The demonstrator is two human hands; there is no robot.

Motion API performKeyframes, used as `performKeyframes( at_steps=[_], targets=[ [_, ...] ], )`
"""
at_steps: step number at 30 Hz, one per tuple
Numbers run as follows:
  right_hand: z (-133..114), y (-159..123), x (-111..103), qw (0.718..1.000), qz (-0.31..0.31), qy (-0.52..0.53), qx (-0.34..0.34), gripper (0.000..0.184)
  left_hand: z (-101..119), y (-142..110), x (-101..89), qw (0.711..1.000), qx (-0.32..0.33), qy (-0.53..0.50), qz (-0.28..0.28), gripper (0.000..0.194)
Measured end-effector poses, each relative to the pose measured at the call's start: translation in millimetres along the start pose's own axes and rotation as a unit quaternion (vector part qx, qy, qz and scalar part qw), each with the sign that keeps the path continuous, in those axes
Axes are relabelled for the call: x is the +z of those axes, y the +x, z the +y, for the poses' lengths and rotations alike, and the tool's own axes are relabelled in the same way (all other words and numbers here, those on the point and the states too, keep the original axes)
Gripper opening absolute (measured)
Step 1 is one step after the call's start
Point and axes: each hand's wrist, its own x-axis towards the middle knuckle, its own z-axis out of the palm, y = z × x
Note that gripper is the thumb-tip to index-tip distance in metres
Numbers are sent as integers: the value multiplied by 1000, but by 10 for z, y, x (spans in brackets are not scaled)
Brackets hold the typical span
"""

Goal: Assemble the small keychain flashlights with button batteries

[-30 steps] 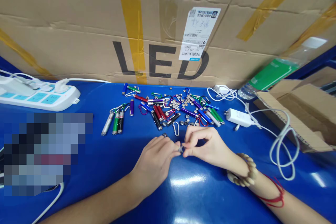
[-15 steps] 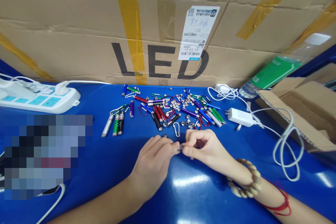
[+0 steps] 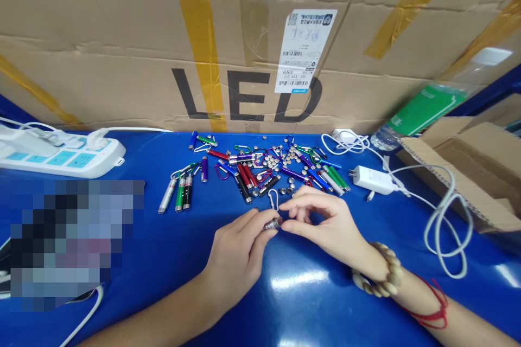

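Observation:
My left hand (image 3: 240, 244) is closed on a small mini flashlight (image 3: 272, 224), whose silvery end pokes out between thumb and forefinger; the rest of it is hidden in the palm. Just to its right, my right hand (image 3: 319, 217) has thumb and fingers apart, the tips close to that end, with nothing visible between them. Beyond the hands lies a silver carabiner clip (image 3: 274, 199). Behind it, mini flashlights in several colours (image 3: 245, 175) are strewn among button cells (image 3: 272, 161) and more clips. Three flashlights with clips (image 3: 179, 195) lie side by side at the left.
A large cardboard box (image 3: 142, 27) walls off the back of the blue table (image 3: 309, 303). On the left are a white power strip (image 3: 81, 157) and a blurred-out item (image 3: 77, 244). At right stand a white charger with cable (image 3: 372, 179), a bottle (image 3: 427, 108) and an open carton (image 3: 459, 179).
My right fingers have parted from the flashlight's end and spread open. More of the silvery end now shows in my left hand, which has stayed in nearly the same place.

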Motion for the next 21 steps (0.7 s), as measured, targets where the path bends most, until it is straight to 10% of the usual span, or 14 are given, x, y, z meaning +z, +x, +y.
performKeyframes(
  at_steps=[14, 21],
  targets=[
    [48, 84, -113, 987, -147, 36, -57, 11, 54, 28, -11, 993, 50, 42, -97, 17],
    [73, 48, -40, 991, -108, 29, -74, 18, -5, -14, 40, 994, 69, 71, -45, 16]
  ],
)
